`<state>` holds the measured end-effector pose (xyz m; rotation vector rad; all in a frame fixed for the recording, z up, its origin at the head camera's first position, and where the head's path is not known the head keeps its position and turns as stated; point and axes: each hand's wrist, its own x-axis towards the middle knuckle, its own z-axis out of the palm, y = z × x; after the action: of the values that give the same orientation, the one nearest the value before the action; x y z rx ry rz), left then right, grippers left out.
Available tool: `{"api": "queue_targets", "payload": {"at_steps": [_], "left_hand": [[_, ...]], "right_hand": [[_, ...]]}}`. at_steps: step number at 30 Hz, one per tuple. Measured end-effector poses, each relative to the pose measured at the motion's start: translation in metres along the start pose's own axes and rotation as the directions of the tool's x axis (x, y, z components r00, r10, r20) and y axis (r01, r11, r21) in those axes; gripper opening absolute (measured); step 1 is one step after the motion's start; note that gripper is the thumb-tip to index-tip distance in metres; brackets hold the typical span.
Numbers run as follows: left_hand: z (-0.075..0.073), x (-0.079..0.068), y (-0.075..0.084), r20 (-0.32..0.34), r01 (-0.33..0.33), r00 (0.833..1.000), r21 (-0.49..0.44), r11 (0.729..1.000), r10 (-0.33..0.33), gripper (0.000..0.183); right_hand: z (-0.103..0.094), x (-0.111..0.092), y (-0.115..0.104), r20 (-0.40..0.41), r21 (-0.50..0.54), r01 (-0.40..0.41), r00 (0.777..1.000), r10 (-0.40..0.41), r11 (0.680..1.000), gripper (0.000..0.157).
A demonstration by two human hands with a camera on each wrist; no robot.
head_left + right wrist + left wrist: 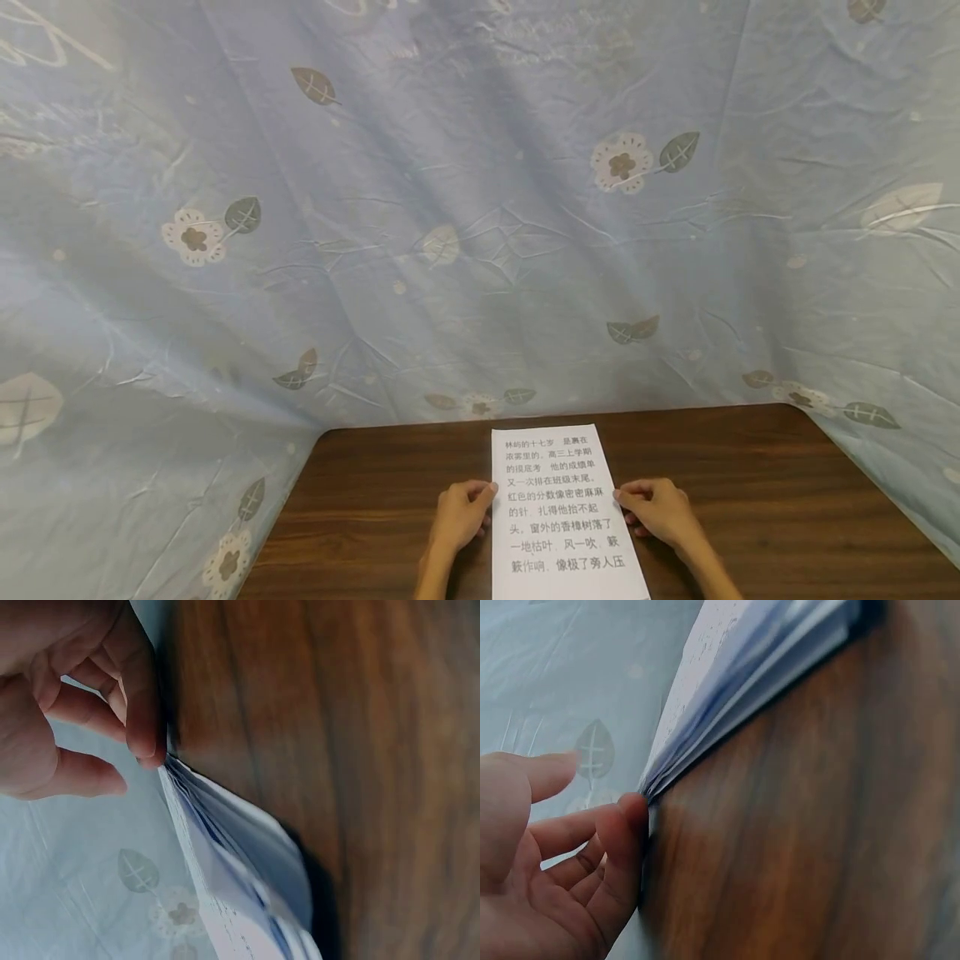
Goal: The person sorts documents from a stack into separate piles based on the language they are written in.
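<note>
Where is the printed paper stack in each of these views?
Head: paper stack at the bottom, just right of centre.
Left wrist: paper stack, upper middle, slanting to the top edge.
Right wrist: paper stack, lower middle, slanting to the bottom edge.
Shared landmark: brown wood-grain tabletop.

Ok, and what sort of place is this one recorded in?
Probably a makeshift indoor recording booth: leaf-and-flower-print fabric hangs around three sides of a dark wood-grain tabletop, with a stack of Chinese-printed sheets.

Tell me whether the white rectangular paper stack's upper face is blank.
No: the white rectangular paper stack bears rows of dark printed characters across its upper face.
</note>
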<state>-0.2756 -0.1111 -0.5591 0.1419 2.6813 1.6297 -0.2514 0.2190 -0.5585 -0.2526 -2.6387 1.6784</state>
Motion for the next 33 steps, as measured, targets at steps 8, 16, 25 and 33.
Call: {"api": "queue_targets", "payload": {"at_steps": [8,16,25,33], "left_hand": [[0.004,-0.002,0.001,-0.032,-0.022,0.999,0.040,0.999,0.024,0.025],[0.004,-0.004,0.002,-0.027,-0.040,0.999,0.029,0.999,0.040,0.029],[0.006,-0.002,0.005,-0.067,-0.052,0.996,0.016,0.999,0.053,0.031],[0.011,-0.002,0.005,-0.089,-0.061,0.994,-0.024,0.998,0.058,0.031]], "right_hand": [[0.005,0.000,0.000,-0.016,-0.110,0.039,0.999,-0.041,0.993,0.024],[0.005,-0.003,-0.004,-0.026,-0.167,0.097,0.994,-0.102,0.981,0.021],[0.005,-0.005,-0.010,-0.022,-0.108,0.123,0.992,-0.126,0.987,0.025],[0.007,-0.006,-0.011,-0.021,-0.029,0.086,0.996,-0.086,0.996,0.024]]}}
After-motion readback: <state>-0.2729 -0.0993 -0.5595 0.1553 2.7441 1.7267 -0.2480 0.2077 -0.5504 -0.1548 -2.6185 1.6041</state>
